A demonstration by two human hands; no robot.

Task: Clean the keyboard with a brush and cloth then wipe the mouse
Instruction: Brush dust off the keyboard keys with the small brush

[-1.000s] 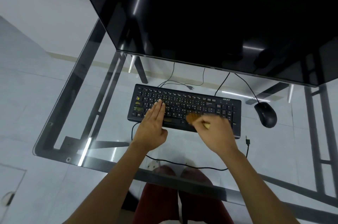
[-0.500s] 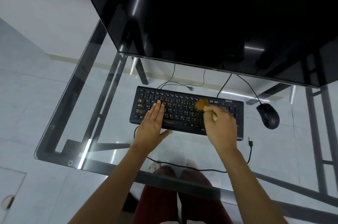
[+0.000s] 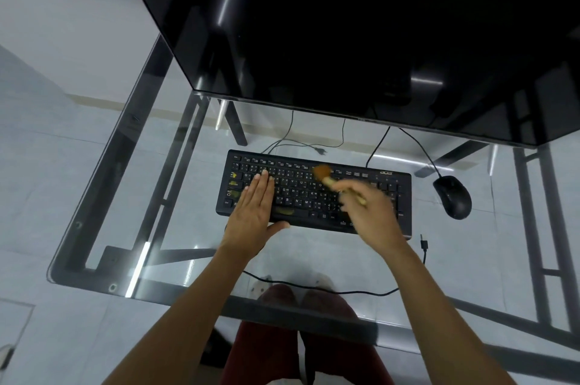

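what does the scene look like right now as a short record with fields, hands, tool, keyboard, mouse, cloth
left hand: left hand lies flat, fingers straight, on the left part of the keyboard
right hand: right hand grips the brush by its handle; blurred
brush: orange bristle head over the top key rows, right of centre
keyboard: black, on the glass desk, yellowish smudges on its left keys and space bar
mouse: black mouse right of the keyboard, untouched
cloth: none in view
monitor: dark monitor behind the keyboard
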